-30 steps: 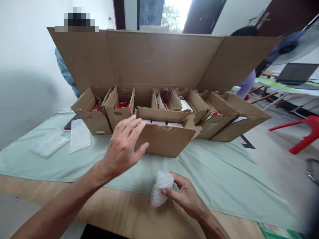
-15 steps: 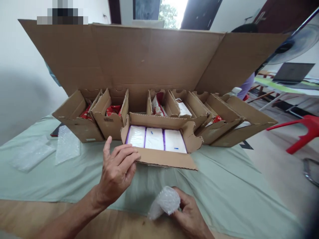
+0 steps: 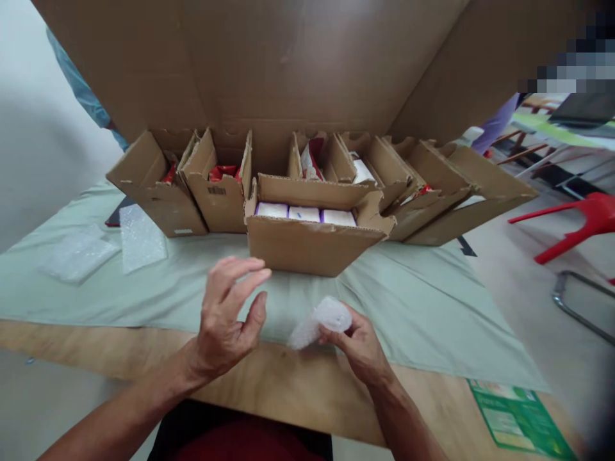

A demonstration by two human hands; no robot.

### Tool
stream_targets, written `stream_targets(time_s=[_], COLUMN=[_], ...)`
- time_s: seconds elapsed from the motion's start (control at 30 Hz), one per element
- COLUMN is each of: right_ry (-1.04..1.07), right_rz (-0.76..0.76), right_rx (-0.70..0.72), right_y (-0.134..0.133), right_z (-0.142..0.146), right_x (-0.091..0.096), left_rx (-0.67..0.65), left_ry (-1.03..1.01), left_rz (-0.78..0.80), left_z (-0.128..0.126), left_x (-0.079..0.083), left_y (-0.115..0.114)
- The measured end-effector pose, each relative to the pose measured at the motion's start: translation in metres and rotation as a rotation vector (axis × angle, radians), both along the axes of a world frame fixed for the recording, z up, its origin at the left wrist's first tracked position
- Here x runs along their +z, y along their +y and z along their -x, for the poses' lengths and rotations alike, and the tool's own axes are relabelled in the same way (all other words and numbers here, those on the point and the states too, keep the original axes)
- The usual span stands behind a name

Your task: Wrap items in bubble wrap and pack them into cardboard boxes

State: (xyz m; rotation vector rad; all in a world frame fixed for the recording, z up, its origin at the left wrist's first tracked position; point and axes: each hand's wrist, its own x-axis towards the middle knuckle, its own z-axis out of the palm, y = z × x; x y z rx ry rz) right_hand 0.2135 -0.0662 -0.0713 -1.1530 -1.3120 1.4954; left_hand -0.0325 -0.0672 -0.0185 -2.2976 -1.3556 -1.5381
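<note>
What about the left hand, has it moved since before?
Yes, the left hand has pulled back, closer to the near edge of the green cloth.

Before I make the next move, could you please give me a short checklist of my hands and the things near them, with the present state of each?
1. Rolled bubble wrap held: ok, in the right hand.
2. Left hand free: ok, fingers parted, holding nothing.
3. Front box open on top: ok, white packs show inside.
4. Cloth smooth: not ok, it has creases.
5. Anything inside the roll: cannot tell, the layers hide it.
</note>
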Motion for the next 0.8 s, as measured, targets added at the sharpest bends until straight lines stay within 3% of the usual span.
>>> stream_targets(time_s=[0.17, 0.27, 0.37, 0.53, 0.67, 0.8], right_ry=[0.009, 0.070, 0.146, 0.195, -0.009, -0.027], right_rz=[-0.093, -0.071, -0.021, -0.003, -0.002, 0.007], right_rx=[0.105, 0.074, 0.016, 0.070, -0.031, -0.139], right_y=[-0.009, -0.014, -0.023, -0.039, -0.040, -0.034], right_z=[0.017, 0.028, 0.033, 0.039, 0.047, 0.045], right_x=[0.015, 0.016, 0.011, 0.007, 0.010, 0.013], left_rx=[-0.280, -0.338, -0.312, -0.058, -0.131, -0.229], left_ry=[-0.217, -0.366, -0.460, -0.349, -0.261, -0.505], left_rz=[0.725, 0.968, 0.997, 0.778, 0.781, 0.939], left_z=[-0.018, -0.026, -0.029, -0.030, -0.031, -0.018], left_x=[-0.014, -0.017, -0.021, -0.039, -0.046, -0.042], left_y=[-0.028, -0.034, -0.035, -0.037, -0.043, -0.042])
